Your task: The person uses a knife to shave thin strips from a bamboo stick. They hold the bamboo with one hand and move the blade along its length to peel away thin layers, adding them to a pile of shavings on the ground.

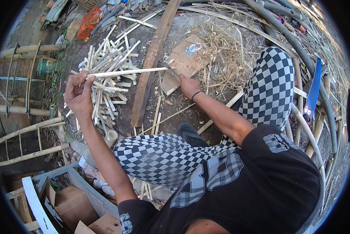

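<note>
My left hand (pixel 80 93) pinches one end of a pale split bamboo strip (pixel 132 71), held nearly level in front of me. Closed into a fist, my right hand (pixel 189 86) grips a knife whose dark, thin blade (pixel 173 71) meets the strip's right end. The knife's handle is hidden in my fingers. Below the strip, on the left, lies a loose heap of cut bamboo strips (pixel 108 102). A long brown wooden plank (pixel 148 84) runs away from me under the strip. Beyond my right hand rests a flattened piece of cardboard (pixel 184 58).
Curly bamboo shavings (pixel 231 58) cover the ground beyond my right knee. A blue-bladed handsaw (pixel 313 87) lies at the right among poles. An orange crate (pixel 89 22) stands far left. Bamboo frames (pixel 28 111) and cardboard boxes (pixel 74 204) are on my left.
</note>
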`<state>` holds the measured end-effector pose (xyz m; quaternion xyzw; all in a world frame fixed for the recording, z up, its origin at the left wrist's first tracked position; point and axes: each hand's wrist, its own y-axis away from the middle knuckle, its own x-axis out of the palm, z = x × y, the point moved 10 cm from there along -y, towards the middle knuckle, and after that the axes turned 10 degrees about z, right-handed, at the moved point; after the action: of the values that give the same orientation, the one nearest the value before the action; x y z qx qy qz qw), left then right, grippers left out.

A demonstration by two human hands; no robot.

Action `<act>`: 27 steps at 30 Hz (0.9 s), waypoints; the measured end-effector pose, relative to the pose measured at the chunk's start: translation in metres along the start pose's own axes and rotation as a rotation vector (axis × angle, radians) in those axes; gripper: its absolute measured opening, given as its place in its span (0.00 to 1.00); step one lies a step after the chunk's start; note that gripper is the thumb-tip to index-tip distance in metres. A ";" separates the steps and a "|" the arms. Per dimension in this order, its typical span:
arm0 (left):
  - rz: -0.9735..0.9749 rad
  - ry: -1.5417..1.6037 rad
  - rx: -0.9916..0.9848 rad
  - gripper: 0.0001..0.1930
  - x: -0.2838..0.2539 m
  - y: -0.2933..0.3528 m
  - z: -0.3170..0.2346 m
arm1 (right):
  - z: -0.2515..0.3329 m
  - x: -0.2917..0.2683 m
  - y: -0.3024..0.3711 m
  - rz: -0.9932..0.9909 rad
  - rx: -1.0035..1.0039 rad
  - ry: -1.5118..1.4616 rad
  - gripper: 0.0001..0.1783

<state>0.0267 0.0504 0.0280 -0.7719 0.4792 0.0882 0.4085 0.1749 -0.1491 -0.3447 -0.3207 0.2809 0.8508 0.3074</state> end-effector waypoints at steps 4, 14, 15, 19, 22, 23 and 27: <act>-0.012 0.008 -0.028 0.10 0.002 -0.003 0.002 | 0.036 0.005 -0.004 -0.032 -0.101 0.034 0.13; -0.043 -0.002 -0.095 0.09 -0.013 -0.002 0.018 | -0.048 0.030 0.016 0.103 0.104 0.022 0.15; -0.037 -0.039 -0.066 0.09 -0.013 -0.002 0.016 | -0.054 0.043 0.012 0.176 0.170 0.012 0.16; -0.066 -0.037 -0.081 0.09 -0.015 0.000 0.021 | -0.054 0.066 0.002 0.201 0.212 -0.309 0.23; -0.084 0.039 -0.104 0.10 -0.013 0.000 0.023 | -0.058 0.060 0.002 0.189 0.207 -0.449 0.23; -0.061 0.122 -0.113 0.09 -0.010 -0.002 0.024 | -0.065 0.064 0.005 0.232 0.285 -0.513 0.21; -0.154 0.089 -0.193 0.08 -0.010 -0.002 0.023 | -0.052 0.048 0.004 0.289 0.271 -0.520 0.15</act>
<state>0.0286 0.0738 0.0195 -0.8451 0.4255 0.0681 0.3163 0.1618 -0.1704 -0.4110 -0.0058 0.3465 0.8937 0.2849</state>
